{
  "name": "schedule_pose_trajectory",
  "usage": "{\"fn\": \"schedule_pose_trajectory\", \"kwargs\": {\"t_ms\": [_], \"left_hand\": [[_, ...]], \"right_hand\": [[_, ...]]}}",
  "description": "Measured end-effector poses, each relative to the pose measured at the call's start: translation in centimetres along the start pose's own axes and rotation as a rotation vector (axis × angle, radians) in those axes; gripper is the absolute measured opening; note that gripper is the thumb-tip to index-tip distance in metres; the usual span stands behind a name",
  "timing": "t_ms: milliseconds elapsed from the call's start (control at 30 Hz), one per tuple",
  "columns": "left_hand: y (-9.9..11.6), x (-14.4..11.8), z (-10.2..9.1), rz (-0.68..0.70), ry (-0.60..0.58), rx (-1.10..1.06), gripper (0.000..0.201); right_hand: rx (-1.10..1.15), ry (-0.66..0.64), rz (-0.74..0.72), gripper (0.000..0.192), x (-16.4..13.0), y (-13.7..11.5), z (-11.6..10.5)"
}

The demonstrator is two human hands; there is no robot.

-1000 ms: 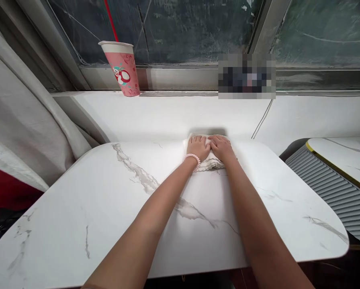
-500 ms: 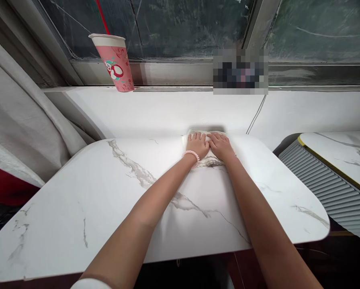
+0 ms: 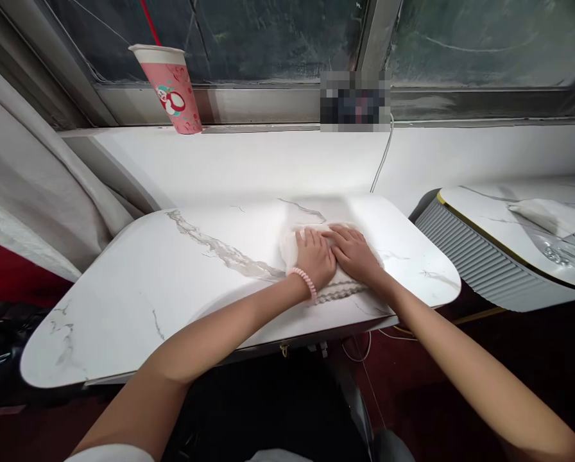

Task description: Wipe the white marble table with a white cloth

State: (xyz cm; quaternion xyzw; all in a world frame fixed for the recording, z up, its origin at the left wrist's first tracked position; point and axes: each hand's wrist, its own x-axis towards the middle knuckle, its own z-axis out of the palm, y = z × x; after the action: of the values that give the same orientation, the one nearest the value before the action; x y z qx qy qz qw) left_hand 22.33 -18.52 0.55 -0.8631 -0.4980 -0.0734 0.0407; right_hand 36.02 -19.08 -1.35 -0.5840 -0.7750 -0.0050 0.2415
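Both of my hands lie flat, side by side, on a folded white cloth with a wavy edge. My left hand, with a pink coiled band at its wrist, presses on the cloth's left part, fingers stretched forward. Beside it my right hand rests on the right part, its fingers also extended and touching the left hand. Under the cloth is a white table top with grey marbling. My palms hide the cloth's middle.
A pink paper cup with a red straw stands on the window ledge. Near it sits a pixelated object with a cable. At right, a second marbled table bears a white cloth and clear plastic. A curtain hangs at left.
My hands and the cloth have come back from the table's wall side toward its front edge. The view has shifted right, showing more of the second table.
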Motion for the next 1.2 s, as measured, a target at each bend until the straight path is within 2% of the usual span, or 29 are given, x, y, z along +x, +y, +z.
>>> {"fn": "schedule_pose_trajectory", "kwargs": {"t_ms": [133,233,467,600,700,833,1033,1200], "left_hand": [[1.5,-3.3,-0.2,0.056,-0.003,-0.06,0.059],[2.9,-3.9,0.0,0.044,0.009,-0.115,0.06],[7.3,-1.2,0.6,0.125,0.04,-0.224,0.06],[8.7,1.0,1.1,0.155,0.079,-0.292,0.06],[8.8,2.7,1.7,0.141,0.111,-0.315,0.06],[7.8,5.3,2.5,0.086,0.123,-0.295,0.058],[4.4,10.1,2.8,-0.014,0.074,-0.272,0.057],[1.1,14.1,3.4,-0.071,0.077,-0.294,0.053]], "right_hand": [[0.004,0.0,-0.011,0.045,-3.8,-1.0,-1.4],[0.028,-0.005,-0.016,0.045,-5.4,-0.3,-2.5],[0.005,0.058,0.15,0.04,-7.8,3.9,-4.6],[-0.043,0.097,0.217,0.04,-7.8,5.9,-4.9],[-0.078,0.109,0.23,0.042,-6.5,6.8,-4.8],[-0.075,0.092,0.219,0.042,-3.2,7.7,-4.0],[-0.028,0.072,0.189,0.041,3.1,9.0,-2.0],[0.001,0.064,0.168,0.039,8.0,9.9,-0.1]]}}
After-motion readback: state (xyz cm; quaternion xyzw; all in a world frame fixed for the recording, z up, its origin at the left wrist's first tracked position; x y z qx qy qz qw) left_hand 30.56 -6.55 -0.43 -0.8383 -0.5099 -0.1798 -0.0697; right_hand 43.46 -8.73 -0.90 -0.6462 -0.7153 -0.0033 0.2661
